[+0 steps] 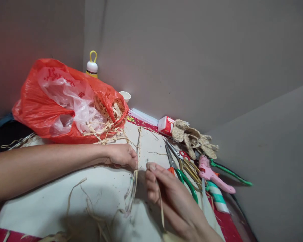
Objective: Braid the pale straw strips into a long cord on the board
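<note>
A thin braid of straw-coloured strips [139,141] runs down the white work surface [111,188]. My left hand [123,156] pinches the braid near its lower end, where loose strands [133,191] fan out below the fingers. Just to the right, my right hand [164,191] is closed in a pinch on a single straw strip [162,210], which hangs down past the palm. The two hands are a short gap apart. More loose strips [91,208] lie scattered nearer to me on the left.
A red plastic bag [53,111] with straw strips lies back left, before a yellow-handled bottle [92,67] and white cup [125,96]. On the right are glue sticks [143,116], a small box [166,125], woven straw pieces [192,136], green-handled scissors [187,183] and a pink glue gun [212,174].
</note>
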Demonstrator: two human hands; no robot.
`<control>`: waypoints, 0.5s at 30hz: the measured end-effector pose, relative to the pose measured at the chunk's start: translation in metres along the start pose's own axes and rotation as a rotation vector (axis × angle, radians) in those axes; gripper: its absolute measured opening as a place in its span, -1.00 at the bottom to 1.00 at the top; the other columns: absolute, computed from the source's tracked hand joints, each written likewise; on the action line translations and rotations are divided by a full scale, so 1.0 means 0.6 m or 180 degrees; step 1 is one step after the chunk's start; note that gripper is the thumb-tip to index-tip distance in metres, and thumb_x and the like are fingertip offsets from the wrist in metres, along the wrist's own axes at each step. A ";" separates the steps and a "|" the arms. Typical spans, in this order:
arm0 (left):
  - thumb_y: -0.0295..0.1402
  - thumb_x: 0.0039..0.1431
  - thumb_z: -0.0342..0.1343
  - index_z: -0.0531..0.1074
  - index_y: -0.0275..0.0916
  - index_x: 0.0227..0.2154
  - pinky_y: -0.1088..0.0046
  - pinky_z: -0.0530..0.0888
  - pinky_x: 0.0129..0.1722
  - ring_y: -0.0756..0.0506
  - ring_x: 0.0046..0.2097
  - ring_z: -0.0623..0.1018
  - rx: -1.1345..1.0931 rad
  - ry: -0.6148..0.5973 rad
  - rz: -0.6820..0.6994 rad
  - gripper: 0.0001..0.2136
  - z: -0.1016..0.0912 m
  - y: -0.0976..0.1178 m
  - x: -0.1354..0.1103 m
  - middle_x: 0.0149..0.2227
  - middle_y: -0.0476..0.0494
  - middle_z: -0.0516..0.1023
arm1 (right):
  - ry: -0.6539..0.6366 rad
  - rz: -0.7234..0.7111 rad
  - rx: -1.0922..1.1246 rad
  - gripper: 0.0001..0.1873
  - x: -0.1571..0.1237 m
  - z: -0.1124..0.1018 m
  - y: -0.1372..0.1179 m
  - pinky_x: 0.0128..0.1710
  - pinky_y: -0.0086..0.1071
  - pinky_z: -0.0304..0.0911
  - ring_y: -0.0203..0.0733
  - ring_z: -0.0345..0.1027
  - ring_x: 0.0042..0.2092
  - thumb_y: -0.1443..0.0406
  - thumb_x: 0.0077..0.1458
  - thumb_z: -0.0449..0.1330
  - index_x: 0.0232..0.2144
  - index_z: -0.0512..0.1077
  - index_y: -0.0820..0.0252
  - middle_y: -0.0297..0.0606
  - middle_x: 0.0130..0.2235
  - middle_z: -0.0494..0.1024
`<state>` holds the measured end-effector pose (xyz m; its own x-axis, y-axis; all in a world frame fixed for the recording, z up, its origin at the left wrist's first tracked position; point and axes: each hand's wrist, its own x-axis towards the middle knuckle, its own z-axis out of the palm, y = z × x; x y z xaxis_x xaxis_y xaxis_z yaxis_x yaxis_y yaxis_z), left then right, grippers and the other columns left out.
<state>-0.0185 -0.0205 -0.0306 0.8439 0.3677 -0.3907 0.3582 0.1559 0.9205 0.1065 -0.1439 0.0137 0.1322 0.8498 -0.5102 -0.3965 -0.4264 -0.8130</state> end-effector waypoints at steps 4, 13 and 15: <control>-0.30 -0.20 0.17 0.30 -0.23 -0.62 0.55 -0.04 -0.73 0.11 -0.72 0.05 0.0017 0.0007 -0.0053 -0.84 0.000 0.006 -0.004 -0.78 0.18 0.12 | 0.1080 -0.1174 -0.1183 -0.65 0.066 -0.076 -0.015 -0.72 -0.54 -0.09 -0.44 -0.09 -0.64 0.11 -0.28 0.26 -0.58 0.18 0.14 -0.49 -0.61 0.15; -0.32 -0.19 0.16 0.34 -0.24 -0.61 0.55 -0.04 -0.72 0.11 -0.71 0.05 0.0045 0.0069 -0.0070 -0.87 0.001 0.007 -0.005 -0.78 0.17 0.12 | 0.2175 -0.2594 -0.2807 -0.81 0.099 -0.184 -0.083 -0.05 -0.03 0.11 0.08 0.31 -0.20 0.21 -0.31 0.30 -0.54 0.46 0.15 -0.17 -0.40 0.50; -0.32 -0.19 0.17 0.33 -0.24 -0.62 0.55 -0.04 -0.72 0.11 -0.71 0.05 0.0041 0.0048 -0.0073 -0.86 0.000 0.005 -0.004 -0.78 0.17 0.11 | 0.1909 -0.2812 -0.3094 -0.77 0.047 -0.175 -0.069 0.09 -0.03 0.03 0.14 0.28 0.00 0.23 -0.24 0.30 -0.41 0.53 0.12 -0.12 -0.17 0.54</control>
<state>-0.0191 -0.0211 -0.0271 0.8293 0.3781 -0.4115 0.3826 0.1525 0.9112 0.2221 -0.1345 0.0036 0.4541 0.7906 0.4107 0.7463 -0.0857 -0.6601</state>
